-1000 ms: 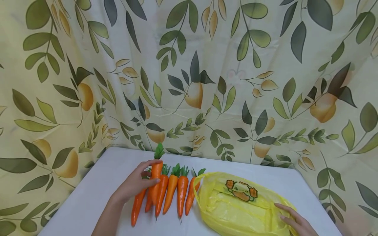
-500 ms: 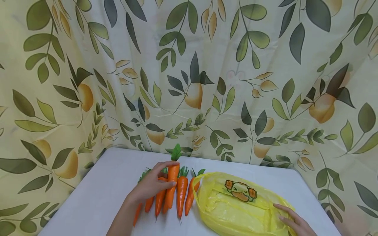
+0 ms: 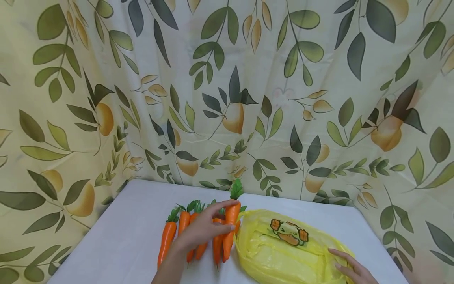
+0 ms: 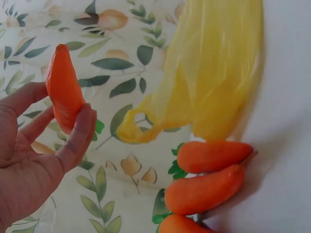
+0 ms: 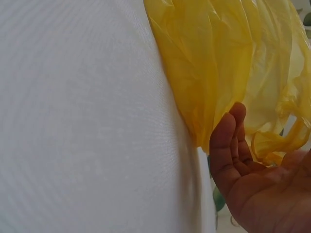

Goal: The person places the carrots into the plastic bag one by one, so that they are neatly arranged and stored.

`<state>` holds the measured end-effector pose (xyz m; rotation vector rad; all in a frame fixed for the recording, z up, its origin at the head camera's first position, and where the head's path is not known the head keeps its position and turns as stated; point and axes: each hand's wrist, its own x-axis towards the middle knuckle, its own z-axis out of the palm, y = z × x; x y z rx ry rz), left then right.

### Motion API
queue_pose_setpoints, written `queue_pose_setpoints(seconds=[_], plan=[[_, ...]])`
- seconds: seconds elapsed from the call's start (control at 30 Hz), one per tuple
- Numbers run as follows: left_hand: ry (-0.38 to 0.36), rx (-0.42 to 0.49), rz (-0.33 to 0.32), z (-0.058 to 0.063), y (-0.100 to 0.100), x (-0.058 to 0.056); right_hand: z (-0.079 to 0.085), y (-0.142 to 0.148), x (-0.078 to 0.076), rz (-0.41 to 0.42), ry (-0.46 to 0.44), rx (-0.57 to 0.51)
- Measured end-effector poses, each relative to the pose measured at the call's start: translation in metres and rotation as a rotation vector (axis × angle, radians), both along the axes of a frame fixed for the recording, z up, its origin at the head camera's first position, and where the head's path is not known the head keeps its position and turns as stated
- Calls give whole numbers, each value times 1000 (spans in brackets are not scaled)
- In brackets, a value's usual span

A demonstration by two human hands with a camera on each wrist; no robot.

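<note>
My left hand (image 3: pixel 202 230) grips an orange carrot (image 3: pixel 232 215) with green leaves near its top, thumb on one side and fingers on the other. The carrot is raised over the right end of a row of carrots (image 3: pixel 167 240), beside the bag's left edge. In the left wrist view the held carrot (image 4: pixel 65 90) stands apart from the others. A yellow plastic bag (image 3: pixel 269 260) with a duck-face print lies to the right, its handle loop to the left. My right hand (image 3: pixel 356 270) rests at its right end, fingers extended; the right wrist view shows the fingers against the bag (image 5: pixel 204 63).
A white table (image 3: pixel 106 244) bears everything, with its far edge close to a leaf-and-fruit patterned curtain (image 3: pixel 227 98). The row of carrots lies left of the bag, partly hidden by my left forearm.
My left hand has carried the carrot rightward over the row, from its left part to the bag's left edge. My right hand and the bag have stayed nearly still.
</note>
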<state>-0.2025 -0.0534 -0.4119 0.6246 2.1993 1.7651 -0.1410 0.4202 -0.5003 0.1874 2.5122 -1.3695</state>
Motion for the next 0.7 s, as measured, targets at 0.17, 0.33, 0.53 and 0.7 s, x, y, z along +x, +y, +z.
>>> queue_pose_setpoints(seconds=[0.17,0.33,0.53,0.7], plan=[[-2,10,-31,1,14,1,-5,1,-1,-14,-4,-17],[-28,50,-66,-2,32,1,-9,5,0,-35,-6,-96],[-55,65,-107,-12,57,1,-12,4,0,-41,-6,-84],[-85,81,-140,-22,77,-2,-11,4,1,-33,-5,-75]])
